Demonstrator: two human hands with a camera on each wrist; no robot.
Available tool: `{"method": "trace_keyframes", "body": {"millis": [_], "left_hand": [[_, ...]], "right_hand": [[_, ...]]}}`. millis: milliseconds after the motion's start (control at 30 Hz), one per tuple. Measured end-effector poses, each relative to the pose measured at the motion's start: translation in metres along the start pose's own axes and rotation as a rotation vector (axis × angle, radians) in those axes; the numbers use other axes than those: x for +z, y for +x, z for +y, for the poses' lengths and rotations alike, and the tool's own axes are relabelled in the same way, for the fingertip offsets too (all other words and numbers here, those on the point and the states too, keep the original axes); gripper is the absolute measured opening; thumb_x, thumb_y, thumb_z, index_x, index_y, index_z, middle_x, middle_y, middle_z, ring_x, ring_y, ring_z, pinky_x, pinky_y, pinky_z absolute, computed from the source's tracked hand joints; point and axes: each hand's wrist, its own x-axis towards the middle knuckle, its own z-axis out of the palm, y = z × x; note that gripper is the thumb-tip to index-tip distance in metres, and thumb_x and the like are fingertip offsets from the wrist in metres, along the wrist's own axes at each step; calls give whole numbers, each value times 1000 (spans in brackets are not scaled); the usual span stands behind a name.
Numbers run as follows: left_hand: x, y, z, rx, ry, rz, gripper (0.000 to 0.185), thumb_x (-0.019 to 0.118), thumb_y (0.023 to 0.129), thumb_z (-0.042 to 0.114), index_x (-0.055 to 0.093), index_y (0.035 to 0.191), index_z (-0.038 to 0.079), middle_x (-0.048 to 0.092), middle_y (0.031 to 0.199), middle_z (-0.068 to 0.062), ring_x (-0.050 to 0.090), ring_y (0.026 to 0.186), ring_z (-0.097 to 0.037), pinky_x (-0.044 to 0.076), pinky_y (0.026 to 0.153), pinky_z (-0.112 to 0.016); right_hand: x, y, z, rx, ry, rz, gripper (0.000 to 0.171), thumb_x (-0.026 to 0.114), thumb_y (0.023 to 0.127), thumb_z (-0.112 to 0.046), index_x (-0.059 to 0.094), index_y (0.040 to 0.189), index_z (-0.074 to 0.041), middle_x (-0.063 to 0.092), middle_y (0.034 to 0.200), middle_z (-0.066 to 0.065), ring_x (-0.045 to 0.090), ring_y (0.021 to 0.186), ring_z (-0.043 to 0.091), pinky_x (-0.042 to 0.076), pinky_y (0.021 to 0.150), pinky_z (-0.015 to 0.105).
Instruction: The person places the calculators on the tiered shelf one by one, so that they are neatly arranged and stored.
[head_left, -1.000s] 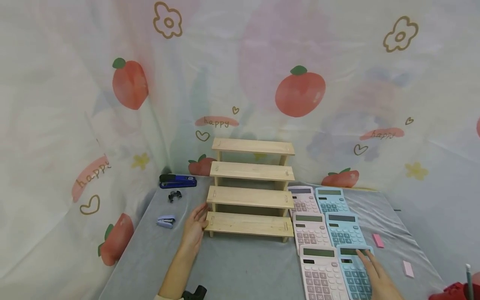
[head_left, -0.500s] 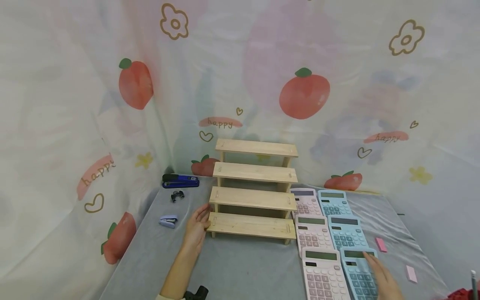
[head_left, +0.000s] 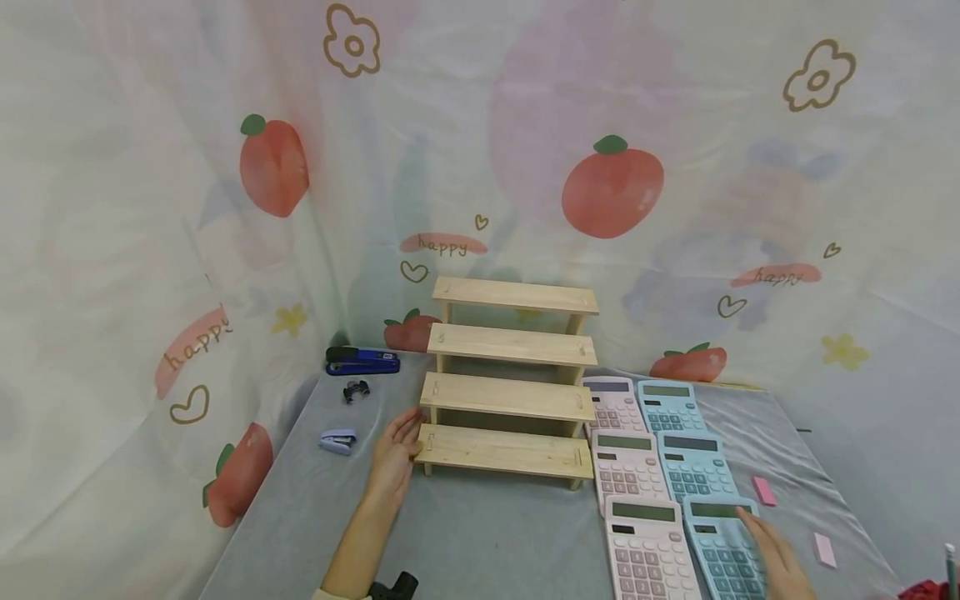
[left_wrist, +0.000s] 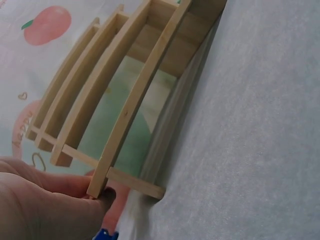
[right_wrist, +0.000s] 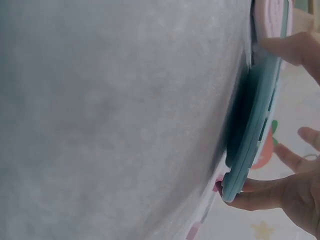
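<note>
1. Up close, the person's left hand (head_left: 392, 460) rests on the grey table cover (head_left: 487, 533) against the left end of the four-step wooden riser (head_left: 510, 379), its fingers laid fairly straight against the lowest step's edge; the left wrist view shows the thumb (left_wrist: 102, 197) touching under that step's corner.
2. The right hand (head_left: 780, 558) lies on the nearest blue calculator (head_left: 723, 546), at the front right of the table. From the head view the hand is cut off by the bottom edge, so only part of it shows.
3. The right wrist view shows the blue calculator edge-on, fingers (right_wrist: 260, 192) curled under its near rim and another finger on the far edge; its rim looks raised off the cloth there, though how far is hard to say.
4. Beside it sits a pink calculator (head_left: 648, 550), with four more calculators in pink and blue rows behind.
5. Two pink erasers (head_left: 763, 490) lie well to the right.
6. Left of the riser are a dark blue stapler (head_left: 362, 361), a small black staple remover (head_left: 356, 389) and a little lilac stapler (head_left: 337, 441).
7. A black object at the bottom edge is too cut off to name.
</note>
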Motion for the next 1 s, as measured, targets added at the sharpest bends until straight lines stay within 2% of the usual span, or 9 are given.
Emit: {"method": "trace_keyframes", "body": {"millis": [167, 233, 300, 400, 467, 567, 633, 833, 1000], "left_hand": [[1, -1, 2, 4, -6, 1, 68, 38, 89, -26, 32, 155, -12, 34, 160, -33, 30, 152, -42, 26, 122, -52], [1, -1, 1, 8, -6, -1, 68, 38, 88, -26, 32, 155, -12, 34, 160, -33, 29, 152, -43, 25, 122, -52], [1, 0, 1, 10, -10, 1, 68, 38, 88, -26, 32, 154, -13, 34, 159, -33, 30, 152, -43, 25, 121, -52], [1, 0, 0, 15, -17, 2, 68, 39, 87, -26, 33, 154, -13, 34, 159, -34, 30, 152, -43, 26, 121, -51], [0, 0, 0, 15, -17, 3, 68, 39, 88, -26, 32, 154, -13, 34, 160, -34, 29, 152, -43, 26, 121, -50], [0, 0, 1, 13, -13, 6, 68, 39, 89, -26, 32, 155, -13, 33, 160, -34, 29, 152, -43, 25, 121, -50], [-1, -1, 1, 12, -13, 7, 68, 39, 89, -26, 32, 155, -13, 33, 160, -34, 29, 152, -43, 25, 122, -50], [-1, -1, 3, 11, -26, 10, 67, 38, 88, -26, 32, 154, -13, 34, 160, -34, 30, 152, -42, 27, 121, -47], [-1, -1, 2, 9, -26, 12, 67, 38, 89, -26, 32, 154, -13, 34, 160, -33, 30, 152, -40, 32, 117, -42]], "right_hand": [[-4, 0, 5, 16, 14, -11, 150, 104, 46, -38, 18, 168, -21, 38, 140, 25, 30, 136, 24, 36, 101, 26], [-4, 1, 11, -11, 58, 2, 147, 103, 47, -31, 19, 168, -21, 37, 143, 22, 21, 141, 6, 26, 108, 19], [-6, 2, 15, -41, 116, 6, 144, 100, 51, -27, 17, 168, -19, 34, 143, 27, 20, 143, 16, 11, 121, 32], [-8, 5, 15, -57, 155, 19, 144, 98, 52, -25, 14, 169, -23, 30, 152, 21, 12, 148, 12, -7, 110, 17], [-11, 8, 8, -72, 150, 51, 146, 100, 48, -24, 17, 168, -19, 31, 154, 22, 14, 148, 14, -5, 118, 30], [-16, 15, -6, -80, 120, 130, 153, 104, 34, -22, 28, 166, -13, 37, 156, 16, 12, 138, -14, 8, 117, 19], [-22, 22, -19, -63, 92, 157, 157, 105, 27, -22, 30, 164, -10, 43, 148, 26, 24, 140, -3, 23, 108, 16], [-47, 47, -53, 30, 58, 103, 157, 108, 32, -24, 26, 166, -17, 38, 150, 27, 39, 124, 40, 32, 89, 13], [-61, 79, -75, -25, 109, 114, 154, 107, 37, -17, 25, 167, -16, 31, 159, 27, 36, 128, 45, 17, 104, 9]]}}
